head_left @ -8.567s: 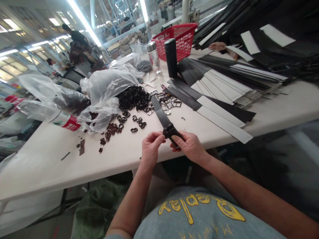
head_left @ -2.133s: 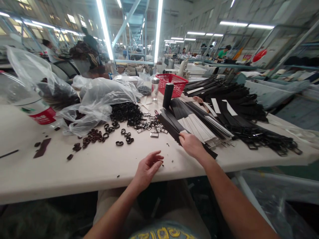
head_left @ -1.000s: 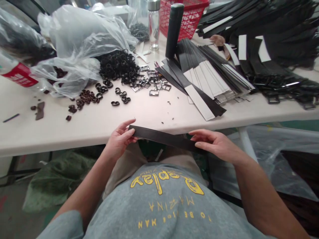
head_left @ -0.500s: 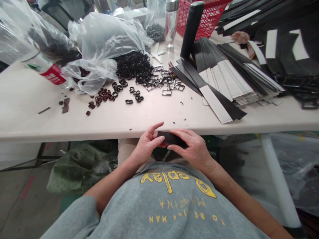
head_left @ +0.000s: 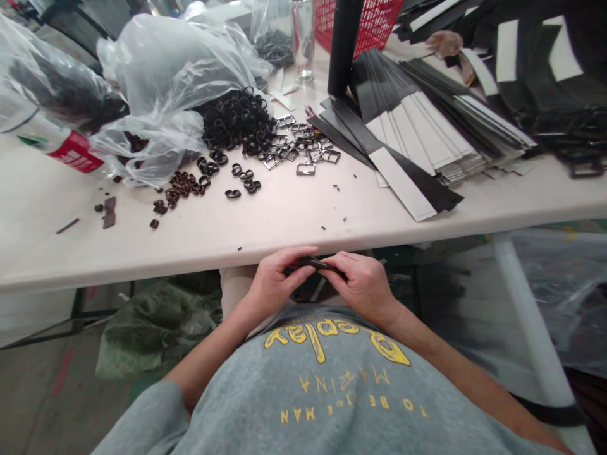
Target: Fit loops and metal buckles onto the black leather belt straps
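In front of my body, at the table's near edge, a short black strap [head_left: 317, 263] spans both hands, seen nearly edge-on. My left hand [head_left: 277, 276] pinches its left end between thumb and fingers. The right end is gripped by my right hand [head_left: 364, 282], fingers curled and thumb beneath. The strap's ends are hidden inside the hands. Beyond them on the table lie metal buckles [head_left: 306, 169], a heap of black strap loops [head_left: 234, 120] and small brown loops [head_left: 184, 184].
Fanned black-and-white strips [head_left: 417, 136] lie to the right, beside a black cylindrical bottle [head_left: 343, 50]. A red basket [head_left: 379, 25] and a glass bottle [head_left: 303, 44] stand behind. Plastic bags [head_left: 165, 69] and a red-labelled plastic bottle [head_left: 76, 151] are on the left.
The strap has turned from showing its flat face to nearly edge-on. My left forefinger, raised before, has closed down onto it, and the right fingers have curled in. The view has shifted slightly.
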Action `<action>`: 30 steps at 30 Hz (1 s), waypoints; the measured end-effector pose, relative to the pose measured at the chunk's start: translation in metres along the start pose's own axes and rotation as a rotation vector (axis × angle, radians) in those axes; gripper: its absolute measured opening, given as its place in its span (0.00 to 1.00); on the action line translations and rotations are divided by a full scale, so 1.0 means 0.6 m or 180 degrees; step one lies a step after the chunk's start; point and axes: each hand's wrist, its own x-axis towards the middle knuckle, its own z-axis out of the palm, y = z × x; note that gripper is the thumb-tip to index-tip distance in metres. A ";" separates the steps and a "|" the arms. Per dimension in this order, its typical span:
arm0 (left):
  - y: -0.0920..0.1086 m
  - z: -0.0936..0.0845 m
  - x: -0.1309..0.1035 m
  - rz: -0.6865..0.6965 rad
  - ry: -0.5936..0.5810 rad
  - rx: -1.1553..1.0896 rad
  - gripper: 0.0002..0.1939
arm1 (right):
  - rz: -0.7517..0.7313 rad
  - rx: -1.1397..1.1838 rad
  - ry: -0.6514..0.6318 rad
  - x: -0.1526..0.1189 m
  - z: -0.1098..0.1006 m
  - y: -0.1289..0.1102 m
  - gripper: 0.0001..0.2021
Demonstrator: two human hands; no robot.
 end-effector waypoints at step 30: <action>-0.061 -0.264 0.175 -0.0002 0.0816 0.2445 0.05 | 0.0361 -0.0516 0.0825 0.008 -0.061 0.070 0.12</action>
